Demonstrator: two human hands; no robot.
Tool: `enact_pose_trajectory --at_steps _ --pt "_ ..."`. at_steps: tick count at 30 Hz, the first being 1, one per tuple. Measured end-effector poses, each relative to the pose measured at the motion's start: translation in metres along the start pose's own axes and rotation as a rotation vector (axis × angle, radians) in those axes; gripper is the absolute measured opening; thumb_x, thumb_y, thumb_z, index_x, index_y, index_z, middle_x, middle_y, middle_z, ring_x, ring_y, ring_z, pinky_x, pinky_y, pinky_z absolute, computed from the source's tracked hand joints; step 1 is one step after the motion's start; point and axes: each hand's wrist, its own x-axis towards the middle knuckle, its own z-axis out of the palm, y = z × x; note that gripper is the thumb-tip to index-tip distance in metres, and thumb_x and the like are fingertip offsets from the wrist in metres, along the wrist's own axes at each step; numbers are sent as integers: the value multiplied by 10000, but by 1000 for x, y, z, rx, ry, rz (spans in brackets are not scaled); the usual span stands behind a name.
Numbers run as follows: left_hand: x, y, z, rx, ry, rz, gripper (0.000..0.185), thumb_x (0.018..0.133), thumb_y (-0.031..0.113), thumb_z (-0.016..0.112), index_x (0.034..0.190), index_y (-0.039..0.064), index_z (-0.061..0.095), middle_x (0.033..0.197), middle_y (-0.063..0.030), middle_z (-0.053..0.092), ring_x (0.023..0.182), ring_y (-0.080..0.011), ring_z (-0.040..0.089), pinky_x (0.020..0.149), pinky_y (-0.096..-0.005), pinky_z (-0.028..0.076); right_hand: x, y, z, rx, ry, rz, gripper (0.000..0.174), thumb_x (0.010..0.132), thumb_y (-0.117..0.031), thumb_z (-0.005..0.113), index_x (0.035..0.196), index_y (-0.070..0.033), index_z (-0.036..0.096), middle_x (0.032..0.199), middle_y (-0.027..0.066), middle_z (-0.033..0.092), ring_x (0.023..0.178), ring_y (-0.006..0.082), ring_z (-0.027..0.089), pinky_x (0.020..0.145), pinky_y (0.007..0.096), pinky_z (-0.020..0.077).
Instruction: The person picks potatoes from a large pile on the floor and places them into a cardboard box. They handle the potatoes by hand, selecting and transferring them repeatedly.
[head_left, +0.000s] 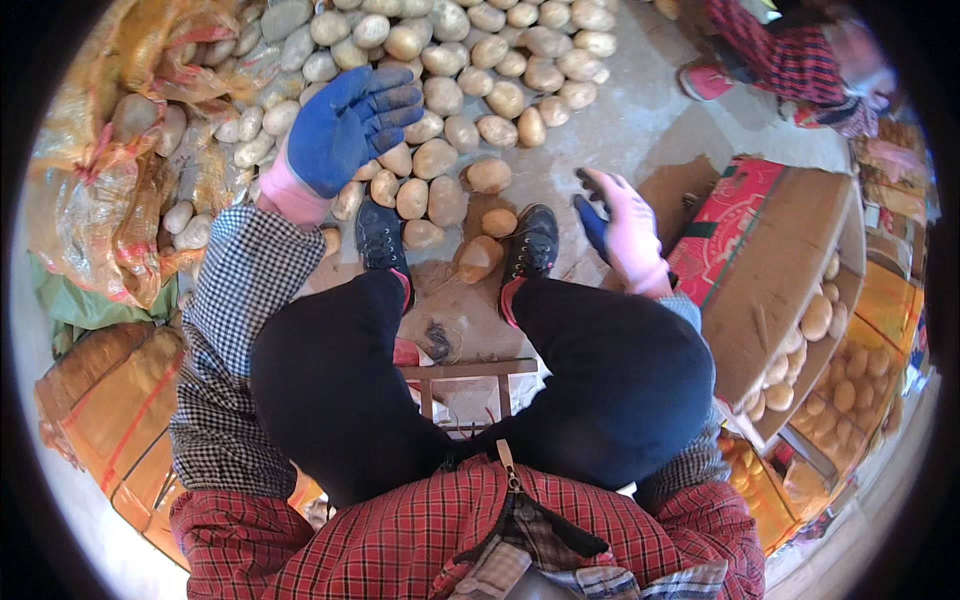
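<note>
My left hand (349, 124), in a pink glove with a blue coated palm, is over the edge of a potato pile (491, 56). Its palm is turned into view with nothing in it, and its fingers are apart. The hand hides some potatoes beneath it. To the right, my right hand (619, 225) wears a matching glove. Its fingers are spread and I see no potato in them. Several loose potatoes lie between my shoes, among them a round one (499, 223) and a longer one (479, 259).
A cardboard box (780, 277) holding potatoes stands at right, beside an orange mesh sack (847, 390). Torn mesh sacking (112, 217) lies left, above a filled sack (120, 412). A co-worker (802, 60) is at upper right. A wooden stool (469, 369) is under me.
</note>
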Motion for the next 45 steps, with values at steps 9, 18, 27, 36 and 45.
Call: enact_pose_trajectory --at_steps 9,18,27,36,45 --pt "-7 -78 -88 -71 487 -94 494 1086 359 448 1424 8 531 1384 -179 613 1263 -304 608 1044 -421 511 85 64 185 -480 -388 -300 651 824 -122 647 1456 -148 490 1220 175 577 1104 361 591 905 465 486" --pt "-4 -129 -69 844 441 -127 602 1047 443 525 1467 15 472 1443 -212 554 1340 -348 551 1097 -489 461 59 24 152 471 -285 -207 688 926 -446 723 1405 2 517 1282 252 642 1109 411 664 985 451 524" --pt "-7 -111 -81 -189 399 -71 690 992 437 587 1462 -43 433 1437 -294 524 1321 -483 528 1099 -637 431 -2 45 216 -470 -615 -627 357 896 -243 564 1212 -93 633 1319 180 551 1383 392 423 1167 648 265" --pt "-15 -117 -87 -373 293 -123 483 1087 336 425 1291 -81 559 1194 -276 677 1156 -414 659 1025 -541 541 73 28 114 43 -209 -154 696 769 -382 862 1280 -13 567 1197 225 621 1099 401 632 950 464 510" --pt "-18 -128 -58 -157 226 -318 534 1070 367 536 1504 74 431 1316 -274 619 1127 -385 681 951 -523 576 83 -27 81 382 -198 -237 480 914 -243 757 1318 -24 616 1204 165 666 1084 300 663 941 383 527"
